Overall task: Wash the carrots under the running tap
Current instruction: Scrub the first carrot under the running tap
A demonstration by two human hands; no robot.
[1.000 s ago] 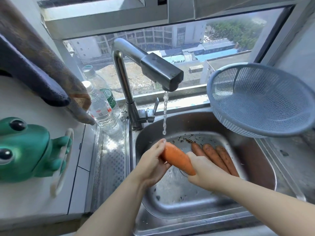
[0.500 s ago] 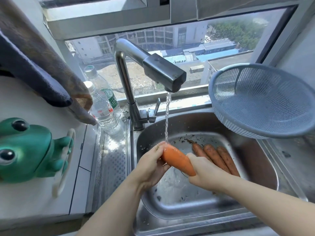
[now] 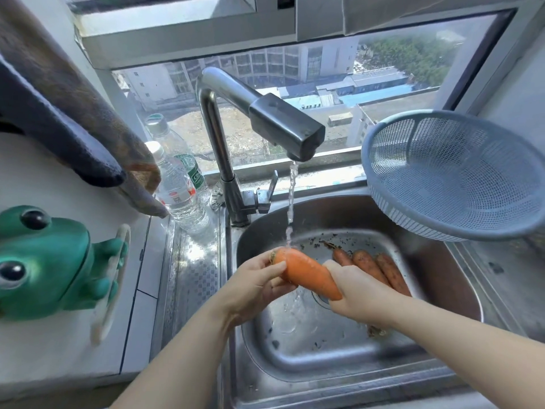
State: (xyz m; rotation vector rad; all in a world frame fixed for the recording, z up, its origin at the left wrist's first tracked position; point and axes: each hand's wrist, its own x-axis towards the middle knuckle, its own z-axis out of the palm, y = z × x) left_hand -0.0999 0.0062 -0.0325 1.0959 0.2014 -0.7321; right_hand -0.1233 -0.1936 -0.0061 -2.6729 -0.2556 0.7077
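I hold a bright orange carrot (image 3: 306, 274) over the steel sink (image 3: 442, 261). My left hand (image 3: 253, 286) grips its thick end and my right hand (image 3: 358, 292) grips its thin end. Water (image 3: 291, 202) runs from the metal tap (image 3: 283, 125) and lands on the carrot's thick end. Three more carrots (image 3: 371, 268), dull and dirty, lie side by side on the sink floor behind my right hand.
A grey-blue mesh colander (image 3: 454, 175) sits on the sink's right rim. Two plastic water bottles (image 3: 180, 184) stand left of the tap. A green frog holder (image 3: 50, 261) and hanging cloths (image 3: 73, 119) are on the left wall. Dirt specks lie in the sink.
The carrot stays in both hands under the stream. The water now strikes its thick end directly, and my view has shifted slightly.
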